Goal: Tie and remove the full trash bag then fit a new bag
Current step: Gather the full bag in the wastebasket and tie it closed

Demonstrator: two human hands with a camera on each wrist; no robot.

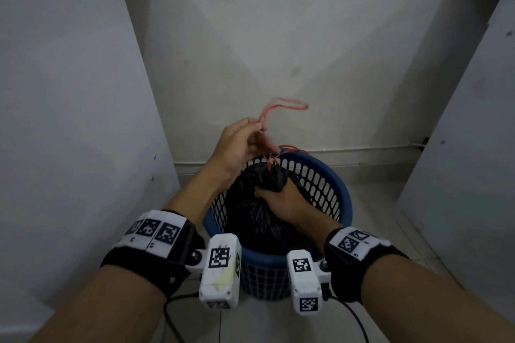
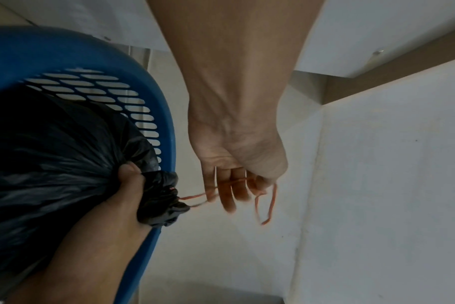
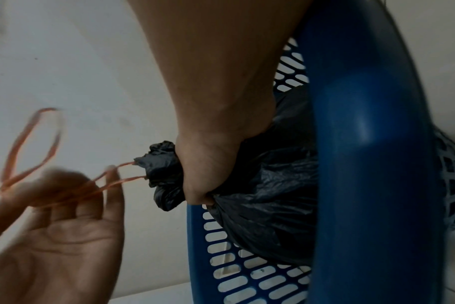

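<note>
A full black trash bag [image 1: 250, 214] [image 2: 52, 154] [image 3: 268, 195] sits in a blue slotted basket [image 1: 331, 184] [image 2: 153, 98] [image 3: 364, 164]. My right hand [image 1: 278, 198] [image 2: 127, 197] [image 3: 208, 168] grips the bag's gathered neck, and the bunched top sticks out past the fist. A red drawstring [image 1: 281, 106] [image 2: 270, 199] [image 3: 31, 144] runs from the neck up to my left hand [image 1: 245, 139] [image 2: 234, 185] [image 3: 65, 195]. That hand is raised above the basket's far rim and pinches the string, whose loose loop is blurred above the fingers.
The basket stands on a pale tiled floor [image 1: 376, 220] against a white wall [image 1: 278, 50]. White cabinet panels [image 1: 69, 92] [image 1: 473, 147] close in on the left and right. Cables [image 1: 172, 317] trail from the wrist cameras near the front.
</note>
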